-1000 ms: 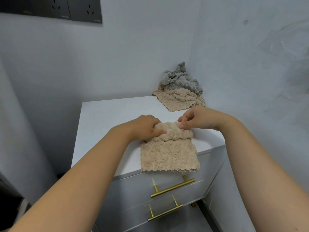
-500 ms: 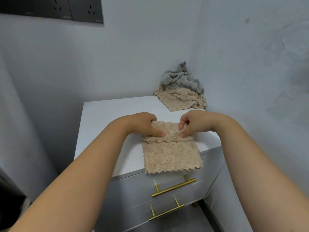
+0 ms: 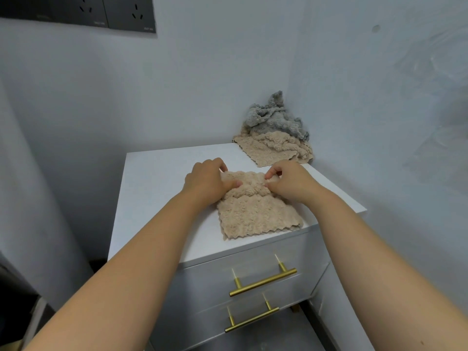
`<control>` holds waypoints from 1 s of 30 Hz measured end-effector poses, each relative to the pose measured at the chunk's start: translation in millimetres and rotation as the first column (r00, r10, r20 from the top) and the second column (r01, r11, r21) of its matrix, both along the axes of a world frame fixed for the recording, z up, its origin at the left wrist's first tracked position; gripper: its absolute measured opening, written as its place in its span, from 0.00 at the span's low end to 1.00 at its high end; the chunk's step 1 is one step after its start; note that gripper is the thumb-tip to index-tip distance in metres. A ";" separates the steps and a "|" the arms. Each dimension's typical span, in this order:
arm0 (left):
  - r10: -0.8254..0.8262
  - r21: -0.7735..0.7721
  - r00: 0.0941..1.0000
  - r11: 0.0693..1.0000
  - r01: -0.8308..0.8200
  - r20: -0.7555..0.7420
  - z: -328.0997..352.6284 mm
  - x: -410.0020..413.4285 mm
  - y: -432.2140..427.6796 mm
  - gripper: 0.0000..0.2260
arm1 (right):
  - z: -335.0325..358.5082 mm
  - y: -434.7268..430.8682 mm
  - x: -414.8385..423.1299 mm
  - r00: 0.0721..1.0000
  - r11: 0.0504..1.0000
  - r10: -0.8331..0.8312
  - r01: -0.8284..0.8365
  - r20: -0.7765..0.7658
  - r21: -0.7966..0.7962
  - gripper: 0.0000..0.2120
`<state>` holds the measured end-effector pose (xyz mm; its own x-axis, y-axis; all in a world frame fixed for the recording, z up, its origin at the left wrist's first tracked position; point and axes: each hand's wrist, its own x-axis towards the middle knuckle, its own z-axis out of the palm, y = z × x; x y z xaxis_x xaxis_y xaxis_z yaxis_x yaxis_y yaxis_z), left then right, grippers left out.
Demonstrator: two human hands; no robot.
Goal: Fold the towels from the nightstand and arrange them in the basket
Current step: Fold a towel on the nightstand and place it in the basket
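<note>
A white nightstand (image 3: 157,188) is standing in a corner between pale walls, with a dark socket panel (image 3: 101,11) sitting high on the wall behind it. A beige towel (image 3: 255,214) is lying on the front part of its top, its far end bunching into a fold and its near edge reaching the front edge. In the back right corner a grey towel (image 3: 273,120) is lying crumpled on another beige towel (image 3: 273,150), well apart from the first. The left hand (image 3: 206,182) is gripping the fold's left side, fingers curling over it. The right hand (image 3: 291,182) is pinching the fold's right side. Two brass handles (image 3: 263,282) are showing on the drawers below.
</note>
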<state>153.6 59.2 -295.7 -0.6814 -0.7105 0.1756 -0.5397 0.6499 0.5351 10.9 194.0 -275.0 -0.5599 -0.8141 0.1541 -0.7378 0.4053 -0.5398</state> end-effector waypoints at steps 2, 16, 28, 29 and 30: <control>0.081 -0.026 0.996 0.996 -0.082 -0.038 -4.2 0.6 -1.2 0.25 | -8.8 -3.5 -2.5 0.998 0.996 -0.058 0.057 -0.011 -0.066 0.10; -0.157 0.209 0.980 0.969 0.128 0.125 5.8 18.3 -14.1 0.25 | -7.1 9.4 -17.3 0.930 0.999 0.008 -0.022 0.368 0.035 0.18; -0.012 0.118 0.948 0.992 0.052 -0.318 -1.5 6.7 6.9 0.14 | -18.9 5.0 -24.4 0.849 0.959 0.063 0.095 0.525 -0.268 0.19; -0.014 0.118 0.941 0.991 0.057 -0.339 -2.3 6.5 7.0 0.14 | -18.2 4.5 -22.9 0.828 0.952 0.090 0.091 0.554 -0.292 0.18; -0.017 0.124 0.933 0.990 0.066 -0.360 -2.6 6.7 6.9 0.14 | -17.5 4.7 -22.3 0.809 0.949 0.110 0.087 0.578 -0.304 0.18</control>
